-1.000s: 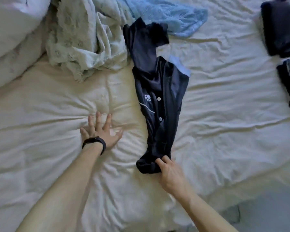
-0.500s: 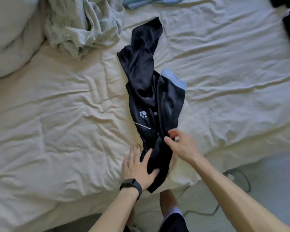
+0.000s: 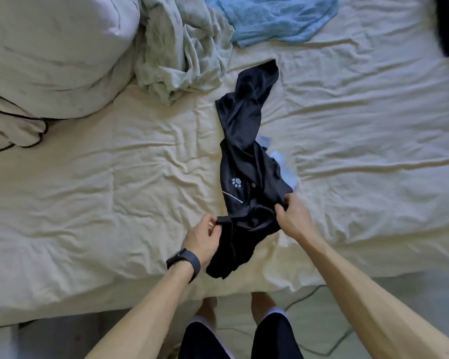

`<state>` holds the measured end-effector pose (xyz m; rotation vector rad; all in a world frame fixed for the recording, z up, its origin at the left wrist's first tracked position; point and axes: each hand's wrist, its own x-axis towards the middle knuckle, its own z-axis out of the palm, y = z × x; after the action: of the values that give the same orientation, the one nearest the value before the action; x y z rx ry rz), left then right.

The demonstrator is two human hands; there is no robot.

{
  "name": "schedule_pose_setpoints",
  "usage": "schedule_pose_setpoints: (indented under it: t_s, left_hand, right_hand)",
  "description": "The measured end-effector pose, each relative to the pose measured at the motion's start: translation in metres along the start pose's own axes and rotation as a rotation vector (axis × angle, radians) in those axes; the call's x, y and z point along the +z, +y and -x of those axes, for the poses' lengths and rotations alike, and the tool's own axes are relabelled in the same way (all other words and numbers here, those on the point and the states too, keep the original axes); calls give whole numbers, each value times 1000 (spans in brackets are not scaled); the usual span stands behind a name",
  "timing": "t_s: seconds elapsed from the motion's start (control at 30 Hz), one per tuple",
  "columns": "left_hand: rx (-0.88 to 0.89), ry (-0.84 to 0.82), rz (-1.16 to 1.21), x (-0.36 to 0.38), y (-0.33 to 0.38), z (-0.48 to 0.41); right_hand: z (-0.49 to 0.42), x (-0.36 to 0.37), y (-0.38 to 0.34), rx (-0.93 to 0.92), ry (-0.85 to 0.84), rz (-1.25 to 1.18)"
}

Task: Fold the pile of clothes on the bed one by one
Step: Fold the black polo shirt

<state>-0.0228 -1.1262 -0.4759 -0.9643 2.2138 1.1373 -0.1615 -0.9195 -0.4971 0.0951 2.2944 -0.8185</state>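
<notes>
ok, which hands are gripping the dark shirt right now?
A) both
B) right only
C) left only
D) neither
A: the left hand pinches the near edge of the dark shirt, and the right hand has its fingers curled into the fabric on the other side.

One left hand (image 3: 202, 237), one right hand (image 3: 293, 218), one dark shirt (image 3: 244, 156), one green garment (image 3: 176, 53), one blue garment (image 3: 278, 19), one pillow (image 3: 55, 47).
</notes>
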Motion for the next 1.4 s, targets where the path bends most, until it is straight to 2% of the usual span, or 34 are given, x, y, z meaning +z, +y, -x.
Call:
schedule_pose_setpoints:
  t_s: [0.1, 0.27, 0.4, 0.5, 0.6, 0.7, 0.87, 0.97, 1.1, 1.2, 1.4]
  left_hand:
    - [42, 42, 202, -44, 33, 25]
    - [209, 104, 345, -129, 103, 62]
    - [382, 72, 389, -198, 159, 94]
    - [514, 43, 388, -240, 196, 118]
    - [642, 77, 337, -274, 224, 136]
    - [730, 159, 342, -310, 246, 149]
    - [807, 291, 244, -363, 266, 173]
    - [821, 440, 87, -386, 275, 180]
    - [878, 364, 132, -384, 289, 192]
    - [858, 329, 48, -357, 305, 193]
    - [852, 99, 174, -331, 336, 198]
  right_hand:
    - [53, -14, -14, 21, 77, -137]
    - [107, -55, -73, 4, 259, -272]
    - [147, -96, -151, -220, 199, -212]
    - [177, -120, -217, -401, 112, -266]
    - [196, -141, -272, -562, 279, -228]
    - [215, -169, -315, -648, 430, -199]
    - [252, -227, -380, -825, 427, -188]
    - [262, -255, -412, -826, 370, -282]
    - [266, -283, -442, -788, 263, -479]
    - [273, -306, -456, -799, 185, -590]
    - [281, -354, -449, -883, 203, -570]
